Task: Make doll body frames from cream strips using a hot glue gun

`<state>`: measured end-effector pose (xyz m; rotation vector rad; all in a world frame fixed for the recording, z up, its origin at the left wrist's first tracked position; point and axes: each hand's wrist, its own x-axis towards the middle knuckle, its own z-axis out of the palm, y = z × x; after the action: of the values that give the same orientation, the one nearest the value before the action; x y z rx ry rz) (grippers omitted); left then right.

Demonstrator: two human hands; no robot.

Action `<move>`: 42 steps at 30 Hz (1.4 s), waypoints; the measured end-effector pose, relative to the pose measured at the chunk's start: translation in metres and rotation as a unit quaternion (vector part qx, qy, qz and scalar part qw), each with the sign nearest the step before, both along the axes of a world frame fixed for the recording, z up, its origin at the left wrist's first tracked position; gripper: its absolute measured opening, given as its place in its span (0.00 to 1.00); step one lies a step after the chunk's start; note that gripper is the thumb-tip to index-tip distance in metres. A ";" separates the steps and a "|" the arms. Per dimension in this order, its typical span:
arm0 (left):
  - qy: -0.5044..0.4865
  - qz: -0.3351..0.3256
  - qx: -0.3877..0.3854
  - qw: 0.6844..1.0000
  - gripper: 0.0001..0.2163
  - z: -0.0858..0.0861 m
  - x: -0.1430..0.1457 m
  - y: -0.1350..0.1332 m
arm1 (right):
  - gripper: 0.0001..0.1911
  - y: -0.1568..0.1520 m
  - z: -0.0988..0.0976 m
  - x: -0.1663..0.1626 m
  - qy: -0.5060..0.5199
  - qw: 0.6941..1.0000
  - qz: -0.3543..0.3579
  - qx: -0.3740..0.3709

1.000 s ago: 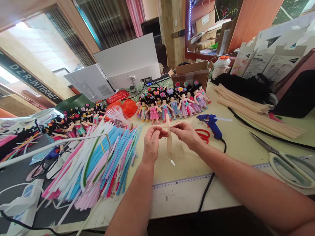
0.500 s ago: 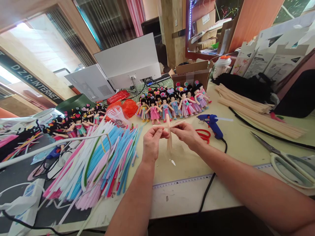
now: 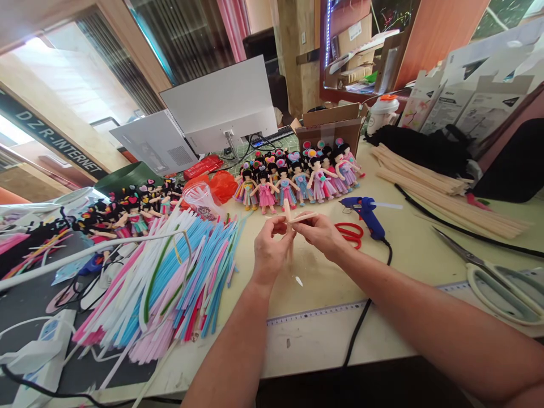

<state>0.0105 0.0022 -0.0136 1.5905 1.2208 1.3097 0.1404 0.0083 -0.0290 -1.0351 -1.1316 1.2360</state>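
Observation:
Between my hands, above the cream tabletop, is a cross-shaped figure of beige pipe cleaners point(image 3: 288, 208), one length upright and others out to the sides. My left hand point(image 3: 272, 245) pinches it near the crossing, its fingers curled. From the other side my right hand point(image 3: 317, 231) grips the arm that points right. The lower ends hang blurred below the fingers. Behind them stand several small dolls point(image 3: 293, 178) in colourful dresses. Close to my right hand lie red-handled scissors point(image 3: 352, 234) and a blue glue gun point(image 3: 368, 216).
Left of my hands spreads a big pile of coloured pipe cleaners point(image 3: 170, 272). More beige pipe cleaners point(image 3: 450, 195) lie at the right, with large scissors point(image 3: 488, 272) in front. A ruler point(image 3: 314, 313) runs along the front, crossed by a black cord point(image 3: 357, 334).
My left hand has shifted slightly right and turned, moving from the left-pointing arm to the crossing. My right hand keeps its grip almost in place.

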 end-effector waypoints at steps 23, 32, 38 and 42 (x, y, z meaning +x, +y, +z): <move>-0.096 -0.016 -0.109 0.989 0.09 -0.014 0.000 0.008 | 0.07 0.005 -0.011 0.007 -0.209 0.970 -0.057 0.115; -0.180 -0.067 -0.154 0.969 0.09 -0.014 0.000 0.009 | 0.11 0.006 -0.012 0.007 -0.154 0.986 -0.041 0.053; -0.220 -0.116 -0.186 0.950 0.10 -0.012 -0.002 0.009 | 0.07 0.007 -0.012 0.007 -0.159 0.985 -0.053 0.052; -0.218 -0.107 -0.181 0.953 0.12 -0.014 0.000 0.009 | 0.06 0.006 -0.013 0.006 -0.199 0.975 -0.072 0.072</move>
<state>0.0108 0.0109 -0.0277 1.0668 0.9190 1.1406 0.1462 0.0144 -0.0421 -1.2647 -1.4023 0.8381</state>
